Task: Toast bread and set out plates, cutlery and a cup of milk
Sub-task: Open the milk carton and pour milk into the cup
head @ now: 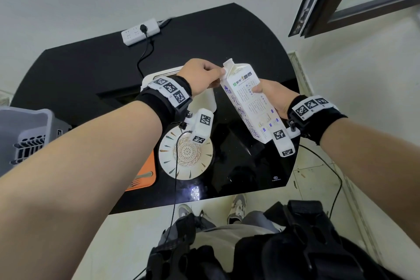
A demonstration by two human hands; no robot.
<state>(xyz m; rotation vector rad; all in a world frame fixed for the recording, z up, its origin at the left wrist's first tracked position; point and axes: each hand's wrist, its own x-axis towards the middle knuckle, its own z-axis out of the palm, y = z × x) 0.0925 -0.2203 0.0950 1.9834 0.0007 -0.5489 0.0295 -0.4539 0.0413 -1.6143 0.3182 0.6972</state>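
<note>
The left hand pinches the spout of the milk carton gripped mid-air by the right hand, so milk seems unpoured; 1 plate and cutlery sit on the worktop, no cup visible.

Looks like a home dining corner: glossy black glass table against plain white walls, patterned round ceramic plate, white plastic power strip at far left, pale tiled floor.
</note>
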